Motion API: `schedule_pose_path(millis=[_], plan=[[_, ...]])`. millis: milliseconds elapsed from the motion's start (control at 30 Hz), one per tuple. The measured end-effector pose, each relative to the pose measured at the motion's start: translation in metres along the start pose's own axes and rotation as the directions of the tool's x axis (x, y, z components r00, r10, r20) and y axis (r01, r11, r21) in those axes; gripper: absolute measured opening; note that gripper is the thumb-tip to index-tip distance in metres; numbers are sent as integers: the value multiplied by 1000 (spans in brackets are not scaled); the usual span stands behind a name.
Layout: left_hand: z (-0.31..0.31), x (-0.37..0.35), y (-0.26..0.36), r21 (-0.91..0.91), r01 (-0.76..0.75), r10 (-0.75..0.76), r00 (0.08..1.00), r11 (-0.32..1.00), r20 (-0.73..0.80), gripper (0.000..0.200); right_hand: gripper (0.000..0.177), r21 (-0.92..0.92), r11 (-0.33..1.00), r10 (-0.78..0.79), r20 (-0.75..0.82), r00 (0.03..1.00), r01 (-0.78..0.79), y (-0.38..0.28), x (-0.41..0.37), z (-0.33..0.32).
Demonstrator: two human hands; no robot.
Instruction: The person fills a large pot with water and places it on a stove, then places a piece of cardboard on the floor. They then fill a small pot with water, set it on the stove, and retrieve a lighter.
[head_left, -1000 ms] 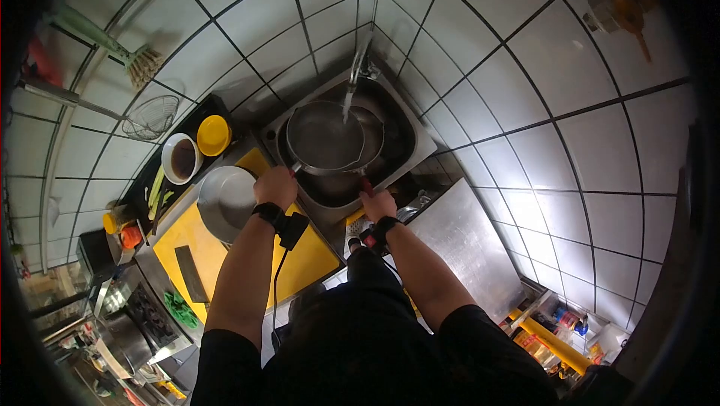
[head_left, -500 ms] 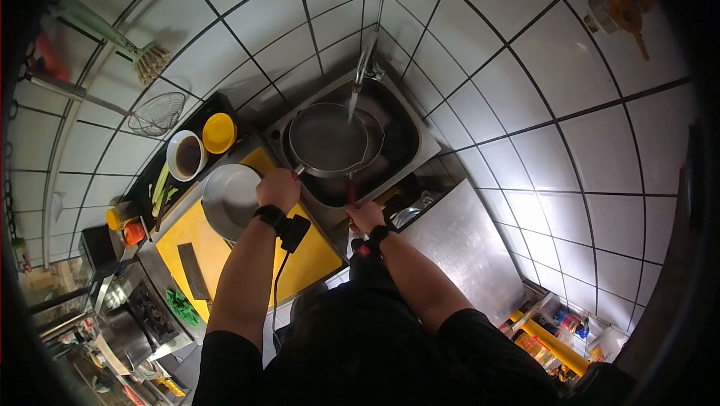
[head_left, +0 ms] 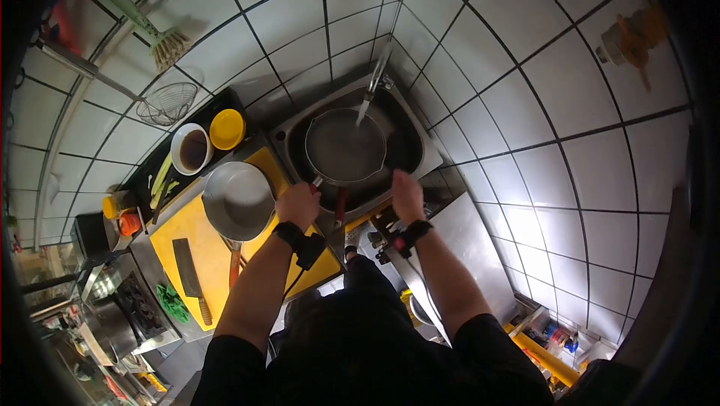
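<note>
Two tiled walls [head_left: 525, 106] are met at the far corner, and the metal counter [head_left: 476, 245] is seen on the right. Between them, the sink [head_left: 427, 158] is set into the corner. On the left, the yellow board [head_left: 217, 256] is laid beside the sink. Inside the sink, the upper pan [head_left: 345, 145] is placed over another pan, mostly hidden, whose red handle [head_left: 341, 207] is pointed toward the near side. Water is run into the upper pan from the faucet [head_left: 379, 76].

A pale metal pan [head_left: 238, 199] is rested on the board; its wooden handle [head_left: 235, 263], previously covered by the left forearm, is now exposed. The cleaver [head_left: 187, 267] is laid to its left. Beyond the board, the white bowl [head_left: 191, 149], filled with dark liquid, is set beside the yellow bowl [head_left: 227, 129].

The upper pan's handle is still gripped by the left hand [head_left: 298, 205], its fingers closed. The red handle has been released by the right hand [head_left: 407, 196], which has been shifted rightward to the sink's near right edge. Its fingers are curled; whether anything is held cannot be told.
</note>
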State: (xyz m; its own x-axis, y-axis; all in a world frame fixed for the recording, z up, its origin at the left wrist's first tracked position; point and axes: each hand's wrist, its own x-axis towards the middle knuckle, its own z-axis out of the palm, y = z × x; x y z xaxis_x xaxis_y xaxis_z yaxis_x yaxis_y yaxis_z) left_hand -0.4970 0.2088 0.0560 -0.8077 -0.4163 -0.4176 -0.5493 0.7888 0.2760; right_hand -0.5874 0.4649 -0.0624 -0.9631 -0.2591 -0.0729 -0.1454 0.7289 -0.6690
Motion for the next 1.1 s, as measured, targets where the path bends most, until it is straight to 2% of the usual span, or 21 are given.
schedule_pose_path(millis=[33,100,167,233,367,400,433,567,633,667,733,867,933,1000,1067,1100], plan=[[3,-4,5,-21,27,-26,1000,999,15,31,31,97,995,35,-68,997,-28,-13,19,-20],[16,-7,11,-64,72,-71,997,995,21,31,37,69,997,-20,-23,1000,22,-12,64,-41],[27,-7,12,-105,117,-115,993,987,29,30,47,131,985,-119,24,993,115,-5,106,-48],[36,-5,10,-110,142,-141,990,984,16,29,57,83,985,-161,121,980,151,-5,147,-49],[45,-6,5,-138,188,-185,982,972,34,28,63,-39,985,-154,261,953,170,-34,200,-49],[47,-6,4,-137,193,-190,981,972,37,28,65,-108,986,-92,293,952,129,-39,210,-47],[50,-7,1,-136,201,-197,980,970,39,28,68,-177,980,-31,322,946,92,-43,218,-43],[59,-9,-5,-140,222,-218,975,965,47,28,70,-271,950,-26,424,905,154,-32,234,-37],[63,-7,-6,-148,226,-224,974,963,29,28,73,-300,898,-164,451,877,323,-25,238,-34],[63,-7,-7,-150,230,-228,973,962,30,28,73,-300,896,-166,455,875,326,-23,239,-29],[62,-6,-5,-135,234,-231,972,963,34,28,73,-425,833,-103,511,854,354,-23,235,-27],[58,-4,0,-114,251,-247,968,961,49,28,71,-454,830,-62,505,861,325,-21,211,-27],[58,-3,1,-122,228,-226,974,966,30,28,63,-340,903,-174,267,948,261,1,198,-14],[57,-2,3,-129,219,-217,976,967,27,28,44,-246,969,6,-50,999,-18,6,163,-6],[58,-2,4,-139,216,-215,976,966,24,28,32,115,978,193,-156,969,-176,28,121,12],[58,-2,4,-134,204,-202,979,970,29,27,29,326,893,340,-33,940,-311,12,95,6]])
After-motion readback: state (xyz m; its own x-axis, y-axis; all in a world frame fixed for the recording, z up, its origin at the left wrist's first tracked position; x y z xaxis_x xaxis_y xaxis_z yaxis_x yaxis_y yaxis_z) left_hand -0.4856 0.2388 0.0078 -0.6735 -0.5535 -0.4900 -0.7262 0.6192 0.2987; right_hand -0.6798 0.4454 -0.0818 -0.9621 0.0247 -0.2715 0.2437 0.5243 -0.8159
